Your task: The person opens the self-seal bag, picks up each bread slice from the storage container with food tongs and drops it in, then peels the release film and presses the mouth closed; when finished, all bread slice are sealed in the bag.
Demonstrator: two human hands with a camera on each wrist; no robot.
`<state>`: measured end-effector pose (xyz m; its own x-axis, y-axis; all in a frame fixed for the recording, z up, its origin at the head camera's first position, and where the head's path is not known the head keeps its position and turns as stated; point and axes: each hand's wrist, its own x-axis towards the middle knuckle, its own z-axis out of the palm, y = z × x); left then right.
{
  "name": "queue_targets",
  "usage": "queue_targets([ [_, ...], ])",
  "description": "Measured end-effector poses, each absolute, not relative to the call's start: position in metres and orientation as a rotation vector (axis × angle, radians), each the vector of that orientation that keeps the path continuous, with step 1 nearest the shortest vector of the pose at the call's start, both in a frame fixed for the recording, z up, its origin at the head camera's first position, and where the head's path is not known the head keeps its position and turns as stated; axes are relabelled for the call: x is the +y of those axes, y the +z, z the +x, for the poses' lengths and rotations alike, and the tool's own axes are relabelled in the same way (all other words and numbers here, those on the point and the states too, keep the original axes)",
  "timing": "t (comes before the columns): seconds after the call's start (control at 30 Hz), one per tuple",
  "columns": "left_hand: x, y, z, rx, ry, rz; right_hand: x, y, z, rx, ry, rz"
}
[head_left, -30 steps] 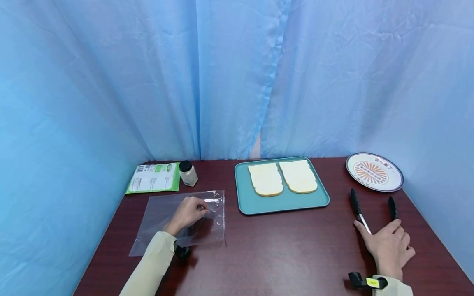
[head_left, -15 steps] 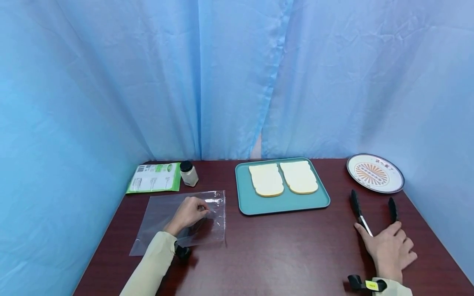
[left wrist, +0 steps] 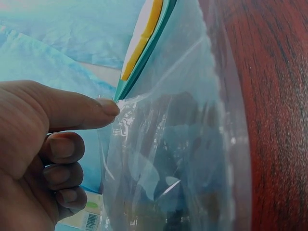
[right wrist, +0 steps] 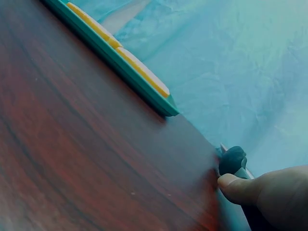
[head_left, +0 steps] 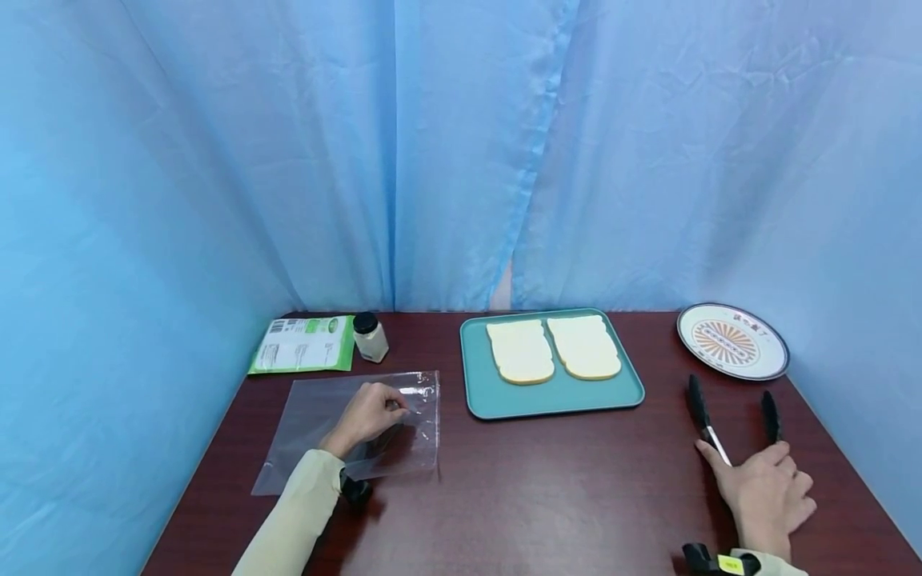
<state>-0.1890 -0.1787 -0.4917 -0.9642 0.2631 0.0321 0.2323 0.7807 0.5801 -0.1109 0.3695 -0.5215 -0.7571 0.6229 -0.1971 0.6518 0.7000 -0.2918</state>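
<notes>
My left hand [head_left: 367, 416] pinches the clear plastic bag [head_left: 302, 436] near its right end, on the left of the table. In the left wrist view, thumb and forefinger meet at an edge of the film [left wrist: 168, 144], with the other fingers curled below. Over at the right, my right hand [head_left: 763, 492] grips a pair of tongs [head_left: 716, 444] with black tips, spread apart and facing away from me. Its thumb [right wrist: 233, 185] lies along one arm of the tongs in the right wrist view. My palm hides the handle end.
Two bread slices [head_left: 522, 352] lie side by side on a teal tray [head_left: 547, 404] at the back middle. A patterned plate [head_left: 771, 364] is at the back right. Behind the bag are a black-lidded jar [head_left: 370, 340] and a green-and-white packet [head_left: 302, 344]. Blue curtains [head_left: 461, 160] enclose the table.
My right hand has shifted slightly right and toward me with the tongs. My left hand keeps its pinch on the bag. The head view has shifted a little.
</notes>
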Motion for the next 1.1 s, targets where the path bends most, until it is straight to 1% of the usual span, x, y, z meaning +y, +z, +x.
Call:
queue_targets([
  [0.23, -0.178, -0.493, -0.190, 2.924, 0.943, 0.403, 0.372, -0.509, -0.105, 2.802, -0.691, 1.081],
  [0.4, -0.178, -0.493, -0.191, 2.914, 0.949, 0.403, 0.372, -0.503, -0.106, 2.764, -0.715, 1.083],
  [0.87, -0.176, -0.495, -0.191, 2.926, 0.946, 0.434, 0.369, -0.506, -0.111, 2.782, -0.848, 1.107],
  [1.1, -0.176, -0.495, -0.190, 2.922, 0.944, 0.424, 0.365, -0.507, -0.112, 2.823, -0.861, 1.019],
])
